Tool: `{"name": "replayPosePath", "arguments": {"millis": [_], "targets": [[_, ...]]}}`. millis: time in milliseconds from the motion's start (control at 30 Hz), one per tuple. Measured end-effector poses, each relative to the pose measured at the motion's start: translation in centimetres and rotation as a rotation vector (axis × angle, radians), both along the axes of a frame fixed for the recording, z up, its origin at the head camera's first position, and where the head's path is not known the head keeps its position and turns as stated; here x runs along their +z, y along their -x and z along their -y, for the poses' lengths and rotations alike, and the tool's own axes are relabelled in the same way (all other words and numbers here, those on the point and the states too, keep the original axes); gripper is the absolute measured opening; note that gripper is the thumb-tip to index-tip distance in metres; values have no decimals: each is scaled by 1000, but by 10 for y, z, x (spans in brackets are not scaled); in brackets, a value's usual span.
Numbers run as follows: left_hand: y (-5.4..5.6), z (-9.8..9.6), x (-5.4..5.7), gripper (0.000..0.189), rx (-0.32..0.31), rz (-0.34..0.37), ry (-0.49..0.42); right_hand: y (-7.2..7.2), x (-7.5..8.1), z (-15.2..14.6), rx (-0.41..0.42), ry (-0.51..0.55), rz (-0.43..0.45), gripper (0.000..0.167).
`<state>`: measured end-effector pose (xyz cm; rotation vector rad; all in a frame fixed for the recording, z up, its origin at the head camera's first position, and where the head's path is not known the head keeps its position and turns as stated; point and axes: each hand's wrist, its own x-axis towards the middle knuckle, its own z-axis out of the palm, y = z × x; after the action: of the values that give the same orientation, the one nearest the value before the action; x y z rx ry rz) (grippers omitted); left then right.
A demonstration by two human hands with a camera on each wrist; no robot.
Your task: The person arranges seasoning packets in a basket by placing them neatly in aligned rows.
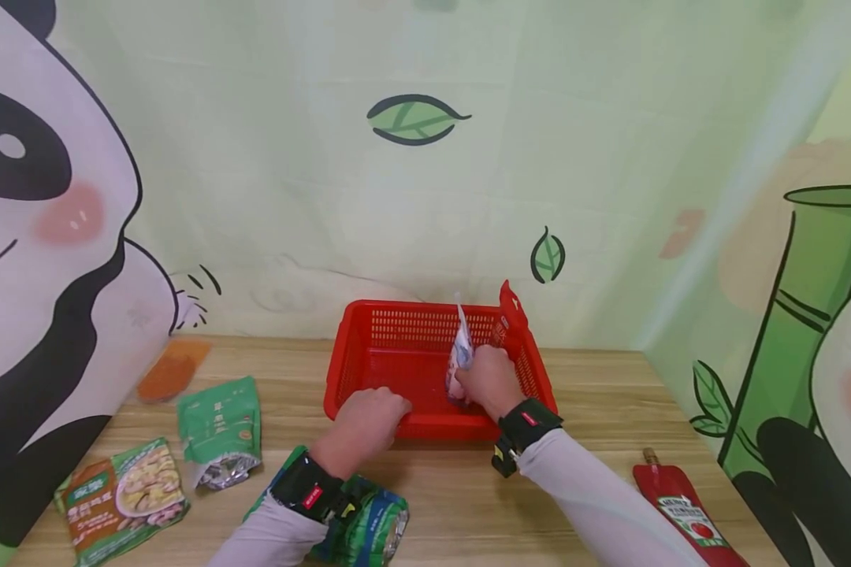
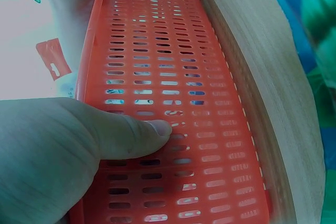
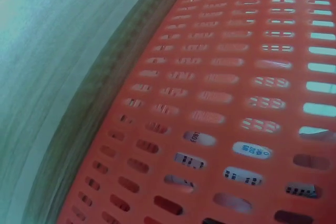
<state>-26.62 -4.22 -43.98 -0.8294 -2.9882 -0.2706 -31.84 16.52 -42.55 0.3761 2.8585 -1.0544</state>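
Note:
A red plastic basket (image 1: pixel 390 431) with slotted walls stands on the wooden table. My left hand (image 1: pixel 369 421) grips its front rim; in the left wrist view the thumb (image 2: pixel 131 136) presses flat against the outer wall. Inside the basket my right hand (image 1: pixel 492 379) holds a white and pink packet (image 1: pixel 459 358) on edge. The fingertips on that packet are partly hidden. Printed parts of a packet (image 3: pixel 247 162) show through the slots in the right wrist view, where the hand itself is out of sight. A red packet (image 1: pixel 514 319) leans up at the basket's right end.
Left on the table lie a green pouch (image 1: pixel 220 425), a brown and green food packet (image 1: pixel 128 500) and an orange flat piece (image 1: pixel 173 368). A green and blue packet (image 1: pixel 379 524) lies under my left forearm. At the right is a red spouted ketchup pouch (image 1: pixel 688 508).

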Motion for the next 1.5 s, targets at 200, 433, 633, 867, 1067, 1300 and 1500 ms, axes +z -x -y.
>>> {"name": "replayPosePath", "arguments": {"millis": [200, 433, 633, 867, 1067, 1300, 1500], "targets": [[-1, 0, 0, 30, -2, 6, -10, 0, -2, 1, 11, -39, -17, 34], [0, -1, -1, 30, 4, 6, -1, 0, -2, 2, -1, -52, -32, 32], [-1, -1, 2, 31, 15, 20, -5, 3, -2, 0, -13, -35, -32, 30], [-1, -1, 3, 32, 12, 14, -9, 2, -3, 1, -12, -39, -43, 26], [-1, -1, 3, 32, 12, 15, -14, 0, -3, 0, -5, -83, -42, 29], [-1, -2, 3, 33, 20, 17, -7, -2, -3, -3, 24, -139, -62, 31], [-2, -3, 3, 31, 27, 15, 2, -4, -2, -5, 40, -149, -65, 32]]}}
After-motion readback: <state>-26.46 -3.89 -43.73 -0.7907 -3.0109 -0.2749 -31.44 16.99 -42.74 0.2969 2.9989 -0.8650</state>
